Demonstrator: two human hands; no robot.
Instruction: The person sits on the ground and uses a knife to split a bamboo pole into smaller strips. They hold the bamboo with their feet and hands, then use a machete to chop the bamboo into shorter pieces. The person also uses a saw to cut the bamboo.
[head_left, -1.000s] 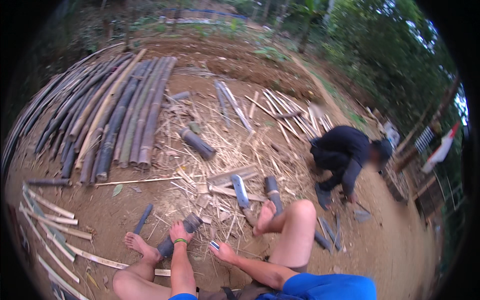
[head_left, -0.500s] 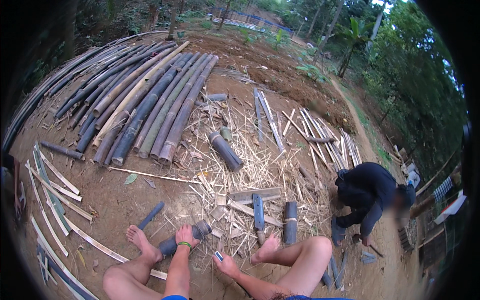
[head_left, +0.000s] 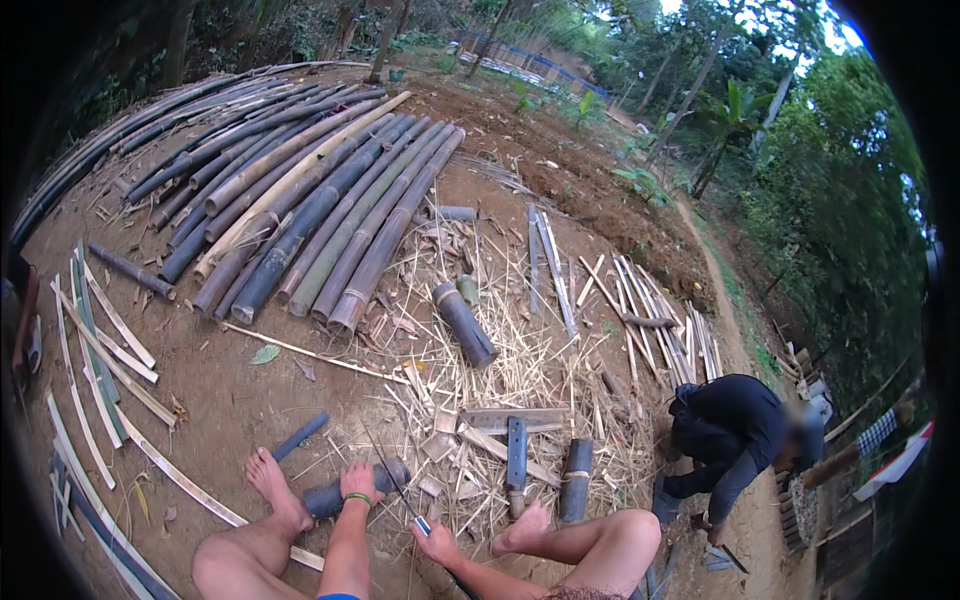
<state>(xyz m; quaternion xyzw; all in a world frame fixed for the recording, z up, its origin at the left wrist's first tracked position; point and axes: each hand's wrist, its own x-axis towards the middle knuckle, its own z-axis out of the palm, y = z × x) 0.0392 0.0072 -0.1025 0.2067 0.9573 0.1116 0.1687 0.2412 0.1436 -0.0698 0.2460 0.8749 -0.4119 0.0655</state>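
Note:
My left hand (head_left: 360, 484), with a green band at the wrist, is closed over a short dark bamboo section (head_left: 324, 498) lying on the ground by my left foot. In my right hand (head_left: 436, 546) is a long, thin, dark-bladed tool (head_left: 392, 476) with a blue-and-white part at the grip; its exact kind is unclear. Its blade slants up and leftward, across or just beside the bamboo's right end. A flat dark blade with holes and a wooden handle (head_left: 516, 455) lies by my right foot, next to another upright-lying bamboo section (head_left: 576, 480).
Long bamboo poles (head_left: 330, 230) lie stacked at the far left. Split strips (head_left: 110, 350) rest at the left edge, more strips (head_left: 650, 310) at the right. Shavings (head_left: 530, 350) and a dark bamboo piece (head_left: 465, 325) cover the middle. A person (head_left: 735, 440) bends over at the right, holding a blade.
The view has shifted slightly. The tool in my right hand has turned, so its long blade now shows near the bamboo's end. My left hand stays on the bamboo.

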